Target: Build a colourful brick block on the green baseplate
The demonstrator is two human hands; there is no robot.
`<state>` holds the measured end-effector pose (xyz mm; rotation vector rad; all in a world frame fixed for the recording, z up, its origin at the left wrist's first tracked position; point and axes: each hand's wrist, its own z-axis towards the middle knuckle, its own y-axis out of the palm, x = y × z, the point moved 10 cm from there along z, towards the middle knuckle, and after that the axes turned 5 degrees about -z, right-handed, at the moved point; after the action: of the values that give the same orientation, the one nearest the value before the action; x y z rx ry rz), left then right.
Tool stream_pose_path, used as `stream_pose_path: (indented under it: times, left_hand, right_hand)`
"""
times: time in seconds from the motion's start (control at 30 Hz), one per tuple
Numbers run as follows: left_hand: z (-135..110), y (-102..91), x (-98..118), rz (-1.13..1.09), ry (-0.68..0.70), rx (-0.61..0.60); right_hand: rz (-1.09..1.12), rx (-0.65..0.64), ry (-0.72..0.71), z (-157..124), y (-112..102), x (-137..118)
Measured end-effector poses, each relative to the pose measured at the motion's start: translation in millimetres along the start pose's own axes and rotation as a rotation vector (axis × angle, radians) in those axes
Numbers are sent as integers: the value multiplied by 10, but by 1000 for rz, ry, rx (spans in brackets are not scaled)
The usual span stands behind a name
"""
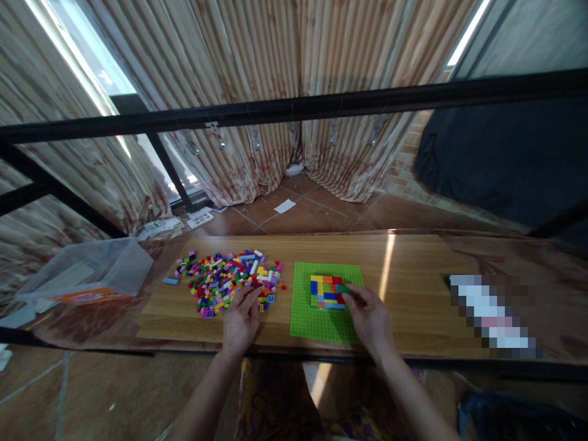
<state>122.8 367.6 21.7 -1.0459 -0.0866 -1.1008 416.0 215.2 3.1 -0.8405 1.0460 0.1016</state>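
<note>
A green baseplate [305,309] lies on the wooden table, with a small block of multicoloured bricks [325,291] built on its middle. My right hand [370,318] rests on the plate's right side, fingers pinched on a small green brick [343,289] at the block's right edge. To the left lies a heap of several loose coloured bricks [225,278]. My left hand [241,318] is at the heap's near edge, fingertips curled down onto the bricks; whether it holds one is hidden.
A clear plastic box [87,272] lies tilted at the table's left end. A blurred object [493,315] sits at the right. A black metal bar [294,110] crosses above the table, with curtains behind and a tiled floor beyond.
</note>
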Motion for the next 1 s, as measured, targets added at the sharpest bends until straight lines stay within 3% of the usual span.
stream_pose_path:
  times: [0.3,0.43,0.8,1.0]
  left_hand:
    - [-5,-7,-3,7,-23,6]
    - [-5,-10,-12,2,-38,10]
    - [-4,-5,-22,26,-45,9]
    - [-8,-1,-28,21,-37,17]
  right_hand:
    - [-134,-22,-185,98,78,-254]
    - [-165,-46,-205,116,96,-267]
    - [-38,-74,-132,155,119,-136]
    - [112,-23,52,158,44,98]
